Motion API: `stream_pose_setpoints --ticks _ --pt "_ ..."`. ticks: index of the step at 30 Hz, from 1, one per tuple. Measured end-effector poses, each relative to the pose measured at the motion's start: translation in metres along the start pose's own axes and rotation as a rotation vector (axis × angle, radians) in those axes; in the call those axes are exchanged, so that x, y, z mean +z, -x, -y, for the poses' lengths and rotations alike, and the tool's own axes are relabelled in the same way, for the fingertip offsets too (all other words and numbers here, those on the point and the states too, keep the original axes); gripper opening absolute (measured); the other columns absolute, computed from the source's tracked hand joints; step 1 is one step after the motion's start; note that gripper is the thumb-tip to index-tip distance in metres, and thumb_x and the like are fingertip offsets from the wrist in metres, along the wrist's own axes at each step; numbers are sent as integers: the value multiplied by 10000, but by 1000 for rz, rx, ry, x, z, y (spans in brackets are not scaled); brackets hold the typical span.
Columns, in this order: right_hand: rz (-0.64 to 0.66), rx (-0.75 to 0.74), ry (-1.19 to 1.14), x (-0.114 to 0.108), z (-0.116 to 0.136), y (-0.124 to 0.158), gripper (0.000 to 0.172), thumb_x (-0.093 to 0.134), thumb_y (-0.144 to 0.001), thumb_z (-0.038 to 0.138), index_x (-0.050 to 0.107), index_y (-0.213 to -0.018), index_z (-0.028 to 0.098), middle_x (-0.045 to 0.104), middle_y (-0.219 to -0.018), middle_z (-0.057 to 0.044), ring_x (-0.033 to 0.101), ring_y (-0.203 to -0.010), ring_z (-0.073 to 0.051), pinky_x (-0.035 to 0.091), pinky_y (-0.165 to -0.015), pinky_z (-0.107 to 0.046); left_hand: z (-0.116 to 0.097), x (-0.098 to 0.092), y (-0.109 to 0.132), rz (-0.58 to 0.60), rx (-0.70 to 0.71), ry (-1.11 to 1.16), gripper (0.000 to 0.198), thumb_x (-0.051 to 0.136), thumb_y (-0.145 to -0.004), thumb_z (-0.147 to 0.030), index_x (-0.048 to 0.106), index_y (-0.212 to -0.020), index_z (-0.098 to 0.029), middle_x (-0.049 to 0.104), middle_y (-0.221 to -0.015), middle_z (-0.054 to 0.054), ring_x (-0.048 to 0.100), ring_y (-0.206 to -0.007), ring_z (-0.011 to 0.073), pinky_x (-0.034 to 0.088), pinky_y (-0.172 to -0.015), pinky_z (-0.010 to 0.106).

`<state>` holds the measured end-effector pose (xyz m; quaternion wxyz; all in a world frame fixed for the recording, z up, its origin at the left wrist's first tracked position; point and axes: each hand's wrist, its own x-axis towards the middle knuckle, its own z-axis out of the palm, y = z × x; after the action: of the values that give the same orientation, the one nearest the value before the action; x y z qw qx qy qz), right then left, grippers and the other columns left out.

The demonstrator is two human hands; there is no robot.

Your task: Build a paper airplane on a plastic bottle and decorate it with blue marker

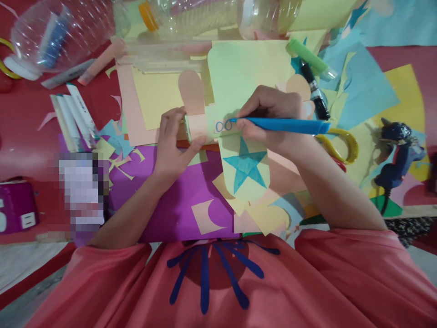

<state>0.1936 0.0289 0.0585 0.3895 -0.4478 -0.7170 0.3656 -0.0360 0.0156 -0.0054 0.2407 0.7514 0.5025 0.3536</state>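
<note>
In my right hand [269, 116] is a blue marker [287, 125], its tip touching a small pale strip [223, 126] with round blue letters on it. My left hand [172, 146] grips the left end of a light green paper piece [210, 114], thumb below and fingers at its edge. A pink rounded paper piece [191, 91] stands out above that end. Under my right hand lies a pale green rounded sheet [239, 68], with a blue-green star [245, 166] on its lower part.
Clear plastic bottles [68, 32] line the back. White markers [73, 118] and a blurred-out object [82, 191] lie left. Yellow-handled scissors [344, 146], a black marker [316, 91], a green marker [310, 57] and a dark blue glue gun [394, 159] are right. Paper scraps surround purple paper [191, 196].
</note>
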Motion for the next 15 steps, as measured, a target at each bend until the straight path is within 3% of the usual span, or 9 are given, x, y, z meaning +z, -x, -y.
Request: stream_pose_setpoints --ticks 4,9,15 --pt "38 10 -118 -10 3 -5 205 715 -743 345 569 -661 228 583 -624 21 523 -526 -95 398 -456 -246 0 -1 0 10 6 -6 538 542 -825 -631 456 -1237 -296 529 -1246 84 497 -1217 301 440 -1023 511" --pt "131 37 -84 -20 4 -4 260 752 -696 432 583 -673 235 569 -597 26 464 -475 -87 354 -409 -248 -2 -1 0 -12 12 -13 480 541 -837 -603 467 -1230 -337 548 -1224 73 508 -1195 281 467 -1005 491" --pt "75 83 -22 -14 2 2 294 694 -731 520 582 -658 258 590 -608 18 498 -507 -120 389 -469 -290 -1 -1 -1 7 9 -17 523 527 -832 -638 457 -1227 -302 538 -1227 83 511 -1199 277 459 -1010 474"
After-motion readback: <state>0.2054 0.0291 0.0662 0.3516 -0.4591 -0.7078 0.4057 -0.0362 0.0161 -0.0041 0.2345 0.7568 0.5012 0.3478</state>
